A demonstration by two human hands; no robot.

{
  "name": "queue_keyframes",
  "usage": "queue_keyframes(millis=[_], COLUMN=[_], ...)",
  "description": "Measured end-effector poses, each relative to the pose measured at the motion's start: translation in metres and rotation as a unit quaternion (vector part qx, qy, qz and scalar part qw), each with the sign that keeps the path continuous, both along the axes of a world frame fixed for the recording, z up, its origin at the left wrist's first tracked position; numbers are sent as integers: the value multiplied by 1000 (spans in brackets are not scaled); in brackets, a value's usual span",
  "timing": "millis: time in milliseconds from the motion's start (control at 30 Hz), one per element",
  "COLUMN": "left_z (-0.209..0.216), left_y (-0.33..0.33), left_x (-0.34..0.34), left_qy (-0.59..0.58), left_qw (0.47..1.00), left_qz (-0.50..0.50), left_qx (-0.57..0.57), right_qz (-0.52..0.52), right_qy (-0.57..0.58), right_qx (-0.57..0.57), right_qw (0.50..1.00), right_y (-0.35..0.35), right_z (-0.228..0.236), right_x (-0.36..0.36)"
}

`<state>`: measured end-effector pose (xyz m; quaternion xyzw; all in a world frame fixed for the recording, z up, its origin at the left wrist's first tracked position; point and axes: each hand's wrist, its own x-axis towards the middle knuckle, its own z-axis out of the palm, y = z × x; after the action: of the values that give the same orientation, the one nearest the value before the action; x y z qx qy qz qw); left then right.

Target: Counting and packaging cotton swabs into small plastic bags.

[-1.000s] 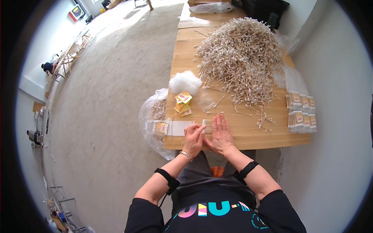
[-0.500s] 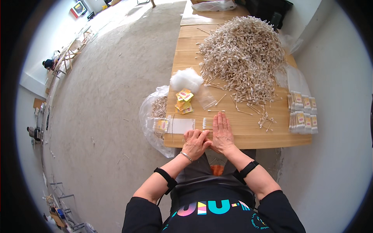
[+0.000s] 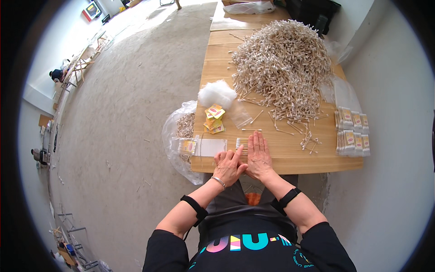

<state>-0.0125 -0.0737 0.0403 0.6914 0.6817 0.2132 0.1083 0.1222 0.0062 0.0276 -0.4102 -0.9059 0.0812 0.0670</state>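
Note:
A short row of cotton swabs (image 3: 242, 144) lies side by side on the wooden table (image 3: 290, 158) near its front edge. Against the row's right side my right hand (image 3: 259, 158) rests flat, fingers straight and together, partly covering the swabs. My left hand (image 3: 229, 167) is at the row's near left end, its index finger stretched toward the swabs and the other fingers bent; nothing shows in its grasp. Left of it lie a white card (image 3: 213, 147) and a clear packet of swabs (image 3: 187, 146) with a yellow label.
A large heap of loose swabs (image 3: 281, 68) covers the far table. White cotton wool (image 3: 217, 94) and small yellow cards (image 3: 214, 119) sit at the left. Filled packets (image 3: 353, 131) stand at the right edge. A clear bag of swabs (image 3: 185, 124) hangs beside the table.
My left index finger has straightened slightly and moved a little along the near end of the swabs. My right hand stays almost in place.

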Motion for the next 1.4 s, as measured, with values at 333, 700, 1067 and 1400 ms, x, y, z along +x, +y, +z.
queue_keyframes(millis=[333, 700, 1067, 1400], left_z=[3, 6, 6, 8], left_y=[4, 9, 17, 20], left_x=[2, 4, 2, 2], left_qy=[10, 30, 19, 18], left_qw=[1000, 999, 998, 998], left_qz=[6, 16, 22, 14], left_qx=[-28, -40, -52, -64], right_qz=[4, 1, -6, -8], right_qy=[13, -5, -15, -2], right_qx=[-5, 3, 14, 2], right_qw=[1000, 1000, 1000, 1000], right_y=[1, 0, -1, 0], right_z=[2, 0, -1, -4], right_x=[1, 0, -2, -1])
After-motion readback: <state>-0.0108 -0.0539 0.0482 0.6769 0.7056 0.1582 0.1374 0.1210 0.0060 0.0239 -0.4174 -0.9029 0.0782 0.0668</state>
